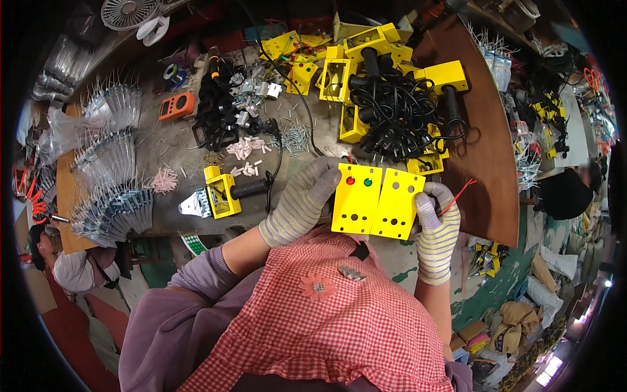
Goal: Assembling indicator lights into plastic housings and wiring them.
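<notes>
Two yellow metal cover plates are held side by side, edges nearly touching, above the near edge of the bench. The left plate (354, 201) carries a red and a green round indicator and has a dark hole lower down. In the right plate (397, 202) I see only open round holes. My left hand (300, 199), in a striped knit glove, pinches the left plate at its outer edge. My right hand (436, 242), gloved alike, grips the outer edge of the other plate. A red wire (461, 195) sticks out beside my right fingers.
Left of my hands stands an open yellow box (224, 196) with a black cable handle. A pile of black cables (401, 108) with yellow boxes lies beyond. Several clear-wrapped bundles (108, 160), an orange multimeter (177, 106) and pink sleeves (245, 148) occupy the bench's left half.
</notes>
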Motion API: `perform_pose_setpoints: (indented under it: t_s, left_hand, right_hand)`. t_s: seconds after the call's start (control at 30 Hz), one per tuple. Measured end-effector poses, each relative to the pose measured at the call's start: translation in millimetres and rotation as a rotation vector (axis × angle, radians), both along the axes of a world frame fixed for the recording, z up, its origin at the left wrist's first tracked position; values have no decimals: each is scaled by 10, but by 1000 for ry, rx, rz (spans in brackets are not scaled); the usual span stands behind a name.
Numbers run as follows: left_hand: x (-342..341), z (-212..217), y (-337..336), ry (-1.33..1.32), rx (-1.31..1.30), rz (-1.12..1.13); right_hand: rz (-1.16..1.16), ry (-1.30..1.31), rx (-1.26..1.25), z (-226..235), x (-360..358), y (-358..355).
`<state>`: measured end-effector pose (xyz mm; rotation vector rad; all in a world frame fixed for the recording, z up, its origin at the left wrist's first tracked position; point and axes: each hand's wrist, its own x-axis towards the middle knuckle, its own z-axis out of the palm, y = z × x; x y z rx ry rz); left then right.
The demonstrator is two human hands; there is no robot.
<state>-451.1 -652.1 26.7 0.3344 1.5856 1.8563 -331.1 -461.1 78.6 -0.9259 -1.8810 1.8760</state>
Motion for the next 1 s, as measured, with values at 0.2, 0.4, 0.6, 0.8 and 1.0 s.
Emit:
perform_pose_setpoints:
  t_s: [0.2,0.4,0.6,0.8,1.0]
  left_hand:
    - [33,55,43,-85,53,-8]
    - [17,111,15,-63,50,-20]
    - [-26,115,15,-74,-18,20]
    - [-96,14,12,-40,12,47]
    - [-473,73,76,78,-84,129]
  right_hand:
    - [-18,-7,37,-85,7,4]
    - [7,0,-43,-64,1,27]
    - [24,11,-84,-79,-74,19]
    - [27,4,-72,-89,-136,24]
    - [-42,-13,-96,-98,-112,32]
